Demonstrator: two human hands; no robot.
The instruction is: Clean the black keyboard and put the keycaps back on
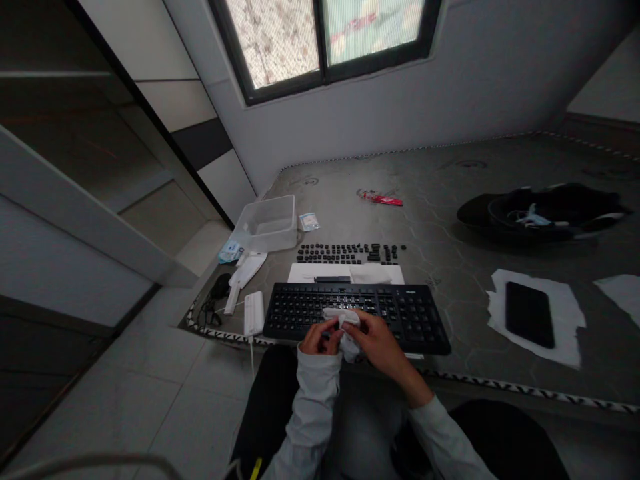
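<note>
A crumpled white tissue (351,337) is bunched between my two hands, above the front edge of a black keyboard (295,303). My left hand (320,338) is closed, its fingertips pinched against the tissue's left side; anything small inside the folds is hidden. From the other side, my right hand (383,341) grips the tissue between thumb and fingers. Bare switches show across the keyboard's middle, where keycaps are off. Behind it, rows of loose black keycaps (327,252) lie on the grey mat. A white sheet (300,272) lies between the rows and the keyboard.
A clear plastic box (270,223) and a small packet (309,221) stand back left. Left of the keyboard lies a white power bank (254,313) with a cable. At right are a phone (530,315) on white paper and a black cap (543,213). A red package (383,199) lies farther back.
</note>
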